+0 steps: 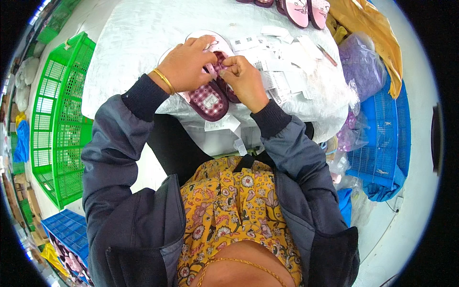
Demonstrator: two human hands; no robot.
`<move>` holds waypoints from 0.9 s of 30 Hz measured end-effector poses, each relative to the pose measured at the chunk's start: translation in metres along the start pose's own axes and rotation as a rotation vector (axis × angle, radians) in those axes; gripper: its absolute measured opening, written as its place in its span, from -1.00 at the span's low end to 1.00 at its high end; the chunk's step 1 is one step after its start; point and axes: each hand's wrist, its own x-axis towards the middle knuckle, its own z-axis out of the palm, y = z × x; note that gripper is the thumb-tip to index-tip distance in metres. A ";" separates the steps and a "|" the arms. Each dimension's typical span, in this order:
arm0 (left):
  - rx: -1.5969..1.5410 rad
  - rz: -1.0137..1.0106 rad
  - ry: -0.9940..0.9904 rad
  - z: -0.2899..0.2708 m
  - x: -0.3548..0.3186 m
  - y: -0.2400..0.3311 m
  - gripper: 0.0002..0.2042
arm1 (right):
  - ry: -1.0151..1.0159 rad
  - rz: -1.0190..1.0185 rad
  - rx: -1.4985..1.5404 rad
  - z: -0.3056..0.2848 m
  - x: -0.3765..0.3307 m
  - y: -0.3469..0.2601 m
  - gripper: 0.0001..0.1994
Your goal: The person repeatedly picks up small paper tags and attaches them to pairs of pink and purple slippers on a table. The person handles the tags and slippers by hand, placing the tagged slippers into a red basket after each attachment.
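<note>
Your left hand (185, 64) grips pair of slippers (210, 98), fingers curled over upper strap. Your right hand (246, 79) pinches same strap from right, fingertips meeting left hand's. Slippers lie on white-covered worktop (134, 43), checked maroon insole facing up, just in front of you. White paper tags (282, 67) scattered right of hands. Green crate (60, 119) far left, blue crate (382, 138) right.
</note>
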 end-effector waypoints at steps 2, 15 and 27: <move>0.006 -0.033 0.042 0.014 0.001 -0.003 -0.80 | 0.007 -0.002 -0.021 0.002 0.001 0.000 -0.72; -0.162 -0.151 -0.084 0.034 0.007 -0.010 -0.84 | -0.215 -0.036 -0.155 -0.009 0.015 0.014 -0.63; -0.225 -0.173 -0.084 0.035 0.005 -0.009 -0.80 | -0.316 -0.101 -0.239 -0.013 0.031 0.009 -0.68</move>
